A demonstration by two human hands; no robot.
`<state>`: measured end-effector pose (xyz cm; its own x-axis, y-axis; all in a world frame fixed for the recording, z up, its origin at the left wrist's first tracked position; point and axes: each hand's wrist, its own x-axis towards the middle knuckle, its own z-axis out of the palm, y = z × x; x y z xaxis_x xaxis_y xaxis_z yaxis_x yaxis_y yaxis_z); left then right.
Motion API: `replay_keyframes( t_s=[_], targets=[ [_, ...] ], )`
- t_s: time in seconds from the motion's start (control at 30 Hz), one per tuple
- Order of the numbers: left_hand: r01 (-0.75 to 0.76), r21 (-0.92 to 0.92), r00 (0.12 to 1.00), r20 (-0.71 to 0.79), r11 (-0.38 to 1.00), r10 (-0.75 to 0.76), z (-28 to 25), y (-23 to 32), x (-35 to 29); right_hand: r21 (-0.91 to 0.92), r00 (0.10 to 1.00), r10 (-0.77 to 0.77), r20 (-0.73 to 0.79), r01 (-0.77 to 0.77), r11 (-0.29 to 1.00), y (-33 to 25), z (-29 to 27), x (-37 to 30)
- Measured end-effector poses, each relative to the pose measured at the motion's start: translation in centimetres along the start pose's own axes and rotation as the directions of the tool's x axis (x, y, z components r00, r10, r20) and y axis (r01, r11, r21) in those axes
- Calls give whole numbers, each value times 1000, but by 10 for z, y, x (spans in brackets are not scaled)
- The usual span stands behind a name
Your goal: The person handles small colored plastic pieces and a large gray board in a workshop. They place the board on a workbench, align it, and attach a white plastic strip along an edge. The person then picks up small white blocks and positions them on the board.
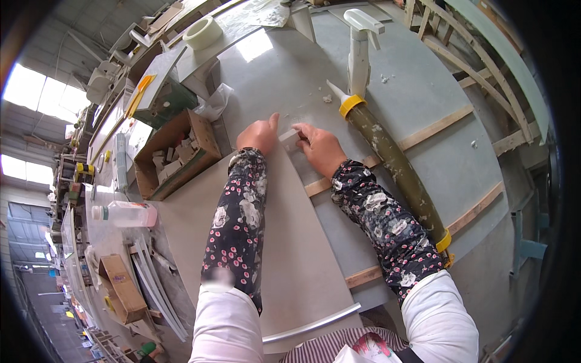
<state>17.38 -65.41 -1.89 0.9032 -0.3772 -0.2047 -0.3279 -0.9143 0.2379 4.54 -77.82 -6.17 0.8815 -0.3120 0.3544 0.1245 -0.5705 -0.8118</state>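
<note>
Both hands, left (258, 134) and right (321, 147), pinching small grey block (290, 135) at beige panel's (284, 242) far end; caulk tube (393, 160) just right.

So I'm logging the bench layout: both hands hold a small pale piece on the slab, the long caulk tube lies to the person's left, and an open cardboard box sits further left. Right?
Not quite. The head view shows the long caulk tube lying to the person's right, beside the right hand. The rest stands: both hands, the left hand too, hold the small pale piece on the slab, and the open cardboard box sits further left.
</note>
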Motion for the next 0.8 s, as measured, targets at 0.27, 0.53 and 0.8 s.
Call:
replay_keyframes(
  t_s=[0.27,0.53,0.8],
  targets=[
    [26,20,999,-23,999,-26,0,3,-2,-17,999,-1,36,1,1000,0,-4,0],
    [40,52,999,34,998,-41,-5,8,-6,8,998,-37,55,37,999,-4,-3,-1],
    [8,-30,1000,-5,1000,-8,0,0,-2,27,997,-82,-3,82,996,-6,-2,-6]
  ],
)
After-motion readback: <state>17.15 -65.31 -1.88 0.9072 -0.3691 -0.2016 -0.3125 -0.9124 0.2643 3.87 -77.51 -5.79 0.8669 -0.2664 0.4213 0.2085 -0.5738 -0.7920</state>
